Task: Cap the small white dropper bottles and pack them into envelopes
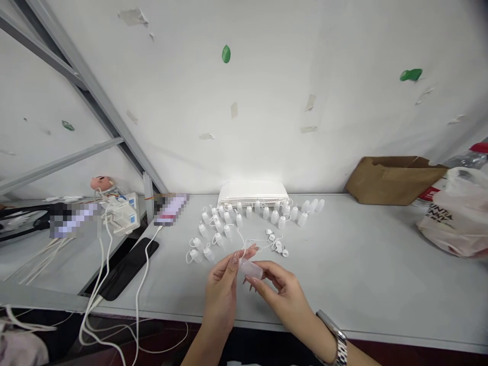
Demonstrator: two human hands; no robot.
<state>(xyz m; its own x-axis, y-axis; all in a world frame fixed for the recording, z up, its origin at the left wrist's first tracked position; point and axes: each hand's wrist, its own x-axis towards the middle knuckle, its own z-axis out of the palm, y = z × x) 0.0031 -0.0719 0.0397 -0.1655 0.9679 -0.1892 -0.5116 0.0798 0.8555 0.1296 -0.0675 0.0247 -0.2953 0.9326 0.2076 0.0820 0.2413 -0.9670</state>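
Observation:
A small translucent squeeze bottle (251, 269) lies tilted between my hands above the table's front part. My right hand (280, 287) grips its body between thumb and fingers. At the neck end, my left hand (224, 277) pinches a white cap with a thin strap (241, 239) rising from it; the fingers hide most of the cap. Just beyond my hands lies a small pile of loose white caps with straps (277, 245). Several capped bottles (218, 239) stand behind and to the left. A few bottles without visible caps (313, 205) are at the right end of the group.
A stack of white sheets or bags (251, 190) lies against the wall. On the right are a brown paper bag (396, 183) and a white plastic bag (457, 218). Phones (127, 269), white cables (143, 279) and a power strip (124, 216) occupy the left, beside a metal frame (102, 107).

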